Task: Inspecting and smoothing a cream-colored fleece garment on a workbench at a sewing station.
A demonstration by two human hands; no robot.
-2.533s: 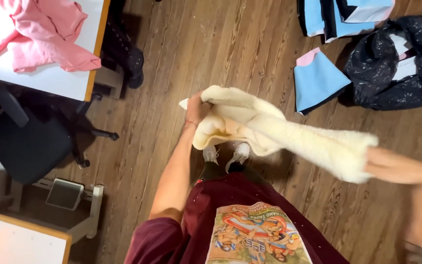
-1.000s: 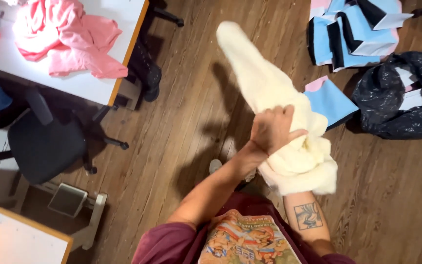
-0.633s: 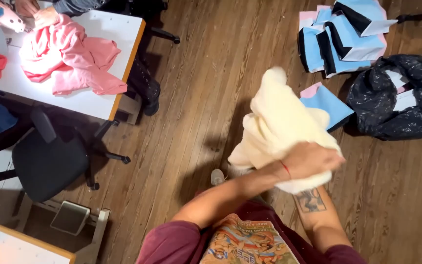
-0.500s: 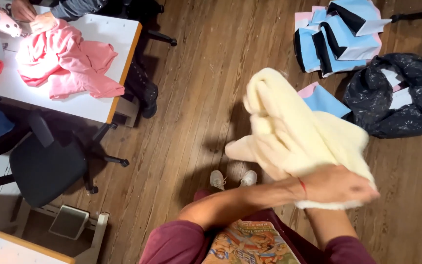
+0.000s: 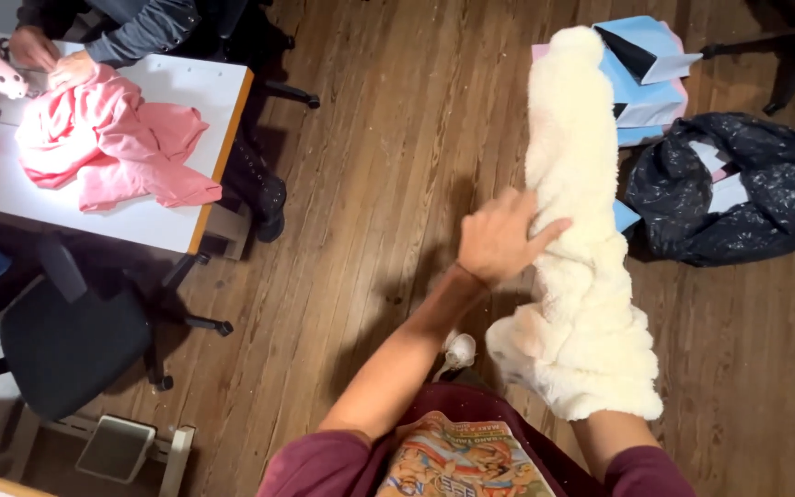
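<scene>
Near the middle of the view, the left hand [image 5: 499,241] lies open with spread fingers flat on the cream fleece sleeve [image 5: 581,239], probably to smooth it. The right hand is buried inside that sleeve, so can't tell its grip; the arm props it up. Far left, another person's 2 hands [image 5: 52,60] work pink fabric [image 5: 112,147] on a white table [image 5: 177,230].

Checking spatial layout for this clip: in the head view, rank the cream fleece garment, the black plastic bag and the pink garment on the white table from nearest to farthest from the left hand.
1. Cream fleece garment: the left hand touches it, just to its right.
2. Black plastic bag: on the floor, further right.
3. Pink garment: on the white table, far left.
</scene>
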